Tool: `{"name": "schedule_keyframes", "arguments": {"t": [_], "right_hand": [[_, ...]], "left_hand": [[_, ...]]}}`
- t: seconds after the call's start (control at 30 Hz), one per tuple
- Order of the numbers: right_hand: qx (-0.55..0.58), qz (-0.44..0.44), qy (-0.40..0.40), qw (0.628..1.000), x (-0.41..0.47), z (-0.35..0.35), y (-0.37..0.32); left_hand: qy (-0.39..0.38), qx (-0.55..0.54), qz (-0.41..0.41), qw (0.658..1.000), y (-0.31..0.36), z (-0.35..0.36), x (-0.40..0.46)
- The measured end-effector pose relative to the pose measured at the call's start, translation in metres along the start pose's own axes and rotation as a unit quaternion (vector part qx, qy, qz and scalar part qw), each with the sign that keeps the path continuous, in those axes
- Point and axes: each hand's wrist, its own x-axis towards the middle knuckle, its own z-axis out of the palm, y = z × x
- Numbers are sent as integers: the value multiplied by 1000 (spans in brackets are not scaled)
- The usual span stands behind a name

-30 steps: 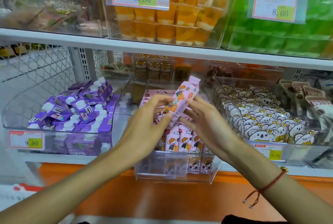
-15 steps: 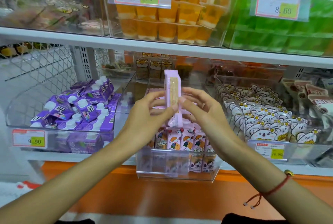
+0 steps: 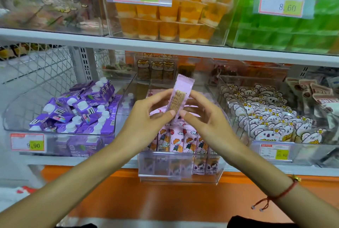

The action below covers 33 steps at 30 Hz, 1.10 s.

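Note:
A pink snack packet (image 3: 180, 95) stands upright between both hands, its back with small print facing me. My left hand (image 3: 148, 117) pinches its lower left edge between thumb and fingers. My right hand (image 3: 205, 116) holds its right side, thumb at the lower edge and fingers behind. Both hands hover above a clear plastic bin (image 3: 179, 169) in which several matching pink packets (image 3: 180, 139) stand in a row.
A clear bin of purple cartons (image 3: 78, 112) sits left, one of koala-printed packets (image 3: 266, 119) right. The upper shelf (image 3: 165, 46) carries orange jelly cups (image 3: 170, 18) and green packs (image 3: 286, 31). Price tags (image 3: 27, 142) hang on the bin fronts. An orange ledge (image 3: 165, 196) runs below.
The packet was turned from its tilted cartoon front to an upright position showing its back. Both hands stayed above the middle bin, and the camera moved slightly closer.

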Motion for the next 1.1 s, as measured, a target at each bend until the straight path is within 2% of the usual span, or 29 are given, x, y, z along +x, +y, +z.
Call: {"name": "schedule_keyframes", "arguments": {"t": [0.17, 0.3, 0.37, 0.47, 0.57, 0.67, 0.8, 0.93, 1.03, 1.1], "right_hand": [[-45, -21, 6, 999, 1, 0, 2], [-71, -20, -23, 997, -2, 2, 4], [-91, -29, -29, 995, -3, 5, 4], [-93, -48, 10, 994, -1, 6, -1], [-28, -24, 27, 999, 1, 1, -7], [71, 44, 43, 996, 3, -4, -9], [179, 132, 114, 968, 8, -11, -4], [225, 159, 129, 953, 11, -17, -1], [162, 154, 125, 967, 13, -15, 3], [11, 143, 120, 982, 12, -12, 9]], "left_hand": [[-2, 16, -6, 1000, -2, 1, 1], [72, -82, -72, 991, -4, -1, 2], [101, -97, -90, 986, -4, -1, 2], [126, -98, -106, 981, -4, 0, 2], [145, -76, -84, 983, -4, -2, 2], [157, -3, -44, 987, -1, -6, 1], [109, 14, -24, 994, 0, 0, -1], [75, 80, 19, 994, 1, -6, 2], [107, 128, 43, 985, -1, -12, 5], [141, 165, 54, 975, -4, -16, 8]]}}
